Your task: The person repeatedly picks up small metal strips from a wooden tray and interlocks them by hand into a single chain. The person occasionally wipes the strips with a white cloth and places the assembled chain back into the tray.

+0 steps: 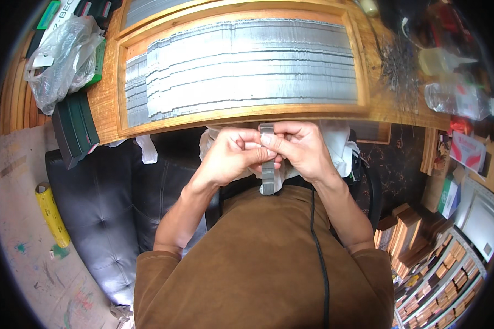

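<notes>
Left hand (229, 156) and right hand (304, 153) both pinch the grey segmented strip (268, 178) between them, neither nearer; long axis runs from wooden tray (241, 113) toward brown shirt (258, 257).

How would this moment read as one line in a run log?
left hand: pinching grey strip | right hand: pinching same strip | ahead: wooden tray holding rows of thin grey pieces

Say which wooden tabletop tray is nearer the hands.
The front tray, just beyond the left hand and right hand; the back tray lies farther off, cut by the picture's top edge.
</notes>
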Tool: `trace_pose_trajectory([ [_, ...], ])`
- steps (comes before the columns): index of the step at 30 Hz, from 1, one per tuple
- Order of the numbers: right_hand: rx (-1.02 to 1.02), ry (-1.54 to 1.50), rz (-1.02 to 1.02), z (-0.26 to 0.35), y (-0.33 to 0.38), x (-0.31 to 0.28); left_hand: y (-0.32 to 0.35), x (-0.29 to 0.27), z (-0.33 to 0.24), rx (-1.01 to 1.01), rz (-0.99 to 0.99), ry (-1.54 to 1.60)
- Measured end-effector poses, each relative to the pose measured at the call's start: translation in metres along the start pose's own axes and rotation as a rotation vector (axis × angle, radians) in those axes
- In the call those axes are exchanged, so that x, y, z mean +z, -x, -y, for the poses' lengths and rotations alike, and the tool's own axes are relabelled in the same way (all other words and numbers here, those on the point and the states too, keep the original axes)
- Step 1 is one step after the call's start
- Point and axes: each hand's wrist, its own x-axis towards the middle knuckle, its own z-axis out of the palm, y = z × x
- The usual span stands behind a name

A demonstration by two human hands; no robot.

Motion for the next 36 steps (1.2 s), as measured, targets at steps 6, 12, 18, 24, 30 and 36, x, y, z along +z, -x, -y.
trace_pose_trajectory([
  [6, -0.104, 0.053, -0.004, 0.009, 0.014, 0.012, 0.02, 0.014, 0.013, 0.077, -0.014, 0.063],
  [12, -0.124, -0.008, -0.014, 0.002, 0.019, 0.015, 0.026, 0.021, 0.017, 0.098, -0.018, 0.083],
  [18, -0.059, 0.024, 0.03, 0.009, 0.023, 0.013, 0.032, 0.02, 0.014, 0.06, -0.012, 0.1],
  [24, 0.005, -0.004, 0.043, 0.007, 0.024, 0.014, 0.036, 0.021, 0.008, -0.046, -0.022, 0.131],
  [30, 0.003, -0.027, 0.035, 0.008, 0.025, 0.016, 0.036, 0.02, 0.011, -0.022, -0.02, 0.116],
  [36, -0.004, 0.013, 0.045, 0.005, 0.026, 0.014, 0.037, 0.022, 0.015, 0.017, -0.019, 0.15],
])
